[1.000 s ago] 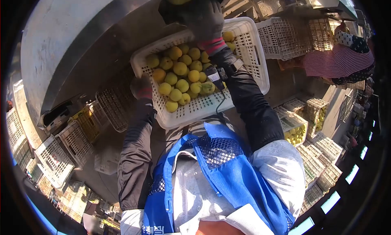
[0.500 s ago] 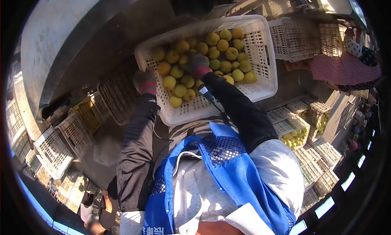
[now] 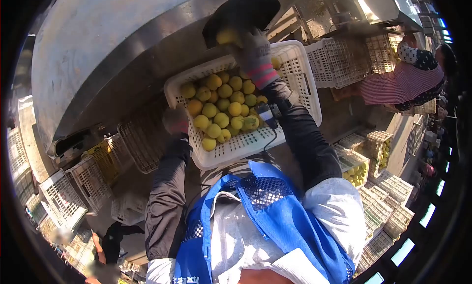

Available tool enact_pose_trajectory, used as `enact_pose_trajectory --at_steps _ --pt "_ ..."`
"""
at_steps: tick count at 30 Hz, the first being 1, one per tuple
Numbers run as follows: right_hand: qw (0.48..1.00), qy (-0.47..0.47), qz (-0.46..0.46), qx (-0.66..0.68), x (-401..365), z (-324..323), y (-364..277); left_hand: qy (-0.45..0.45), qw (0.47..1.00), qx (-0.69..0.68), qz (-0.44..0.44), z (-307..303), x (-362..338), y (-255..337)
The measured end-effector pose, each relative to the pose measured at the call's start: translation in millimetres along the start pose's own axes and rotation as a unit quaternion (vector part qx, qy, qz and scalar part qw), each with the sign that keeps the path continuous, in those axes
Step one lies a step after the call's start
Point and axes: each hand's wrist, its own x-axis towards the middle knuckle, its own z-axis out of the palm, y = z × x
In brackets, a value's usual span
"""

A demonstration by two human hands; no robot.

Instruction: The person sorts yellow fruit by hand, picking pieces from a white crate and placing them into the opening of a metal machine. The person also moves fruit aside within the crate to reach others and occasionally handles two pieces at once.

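Note:
A white slatted crate (image 3: 309, 94) holds many yellow-green round fruits (image 3: 222, 104). My right hand (image 3: 255, 55), in a grey and pink glove, is raised over the crate's far edge with its fingers around a yellow fruit (image 3: 228, 36). Behind that fruit lies a dark, round-edged shape (image 3: 253, 8). At the crate's left rim is my left hand (image 3: 175, 120), also gloved; its fingers are blurred and shadowed, so their grip cannot be made out. A small device with a cable (image 3: 268, 116) sits at my right wrist.
A large metal surface (image 3: 113, 33) curves across the upper left. Empty white crates (image 3: 334, 62) stand at the upper right, near a person in a checked garment (image 3: 400, 85). Fruit-filled crates (image 3: 356, 173) are at right, more crates (image 3: 64, 195) at left. Another person's arm (image 3: 98, 247) shows lower left.
My right hand has risen from among the fruits to beyond the crate's far side, now with a fruit. My left hand stays by the left rim. The view has shifted.

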Motion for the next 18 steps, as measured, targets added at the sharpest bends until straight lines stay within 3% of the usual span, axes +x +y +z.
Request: enact_pose_trajectory --at_steps 1,3,4,6,8,10,11,13,14,16,17,18 --pt "1.0 -0.007 0.005 0.003 8.0 12.2 2.4 -0.004 1.0 0.024 0.01 3.2 -0.5 -7.0" --pt "0.99 0.122 -0.064 0.005 23.6 30.6 2.8 -0.004 1.0 0.0 0.014 -4.0 -11.7 -3.4" --pt "0.991 0.121 -0.062 0.006 16.9 30.5 2.8 0.001 0.999 -0.031 0.022 -7.2 -13.4 1.9" --pt "0.963 0.261 -0.036 0.056 -12.7 23.6 -8.6 0.004 1.0 -0.019 -0.001 -6.0 -11.8 4.4" --pt "0.956 0.109 0.181 0.203 -67.0 40.1 -14.1 0.006 1.0 -0.006 -0.023 -4.1 -11.4 2.7" --pt "0.965 -0.079 0.219 0.116 -108.7 72.1 0.5 0.003 1.0 -0.021 -0.016 -2.5 -9.6 0.5" --pt "0.964 -0.084 0.22 0.121 -118.8 89.1 4.0 0.006 1.0 -0.018 -0.021 -3.3 -9.5 1.8" --pt "0.936 -0.221 0.273 0.034 -134.2 126.1 10.6 -0.004 0.999 -0.013 -0.04 -4.6 -9.1 5.7" --pt "0.935 -0.223 0.272 0.039 -146.9 151.9 24.1 0.0 0.999 -0.009 -0.043 -3.3 -6.2 4.3" --pt "0.992 -0.098 0.027 -0.07 -167.9 196.4 50.4 0.004 0.999 0.002 -0.04 -0.7 -4.9 0.3" --pt "0.992 -0.098 0.03 -0.069 -164.1 198.6 52.7 0.003 0.999 0.006 -0.039 -4.0 -8.2 3.6" --pt "0.979 -0.178 0.083 -0.051 -159.3 198.1 56.3 0.003 0.999 0.008 -0.05 -8.8 -11.6 9.6"
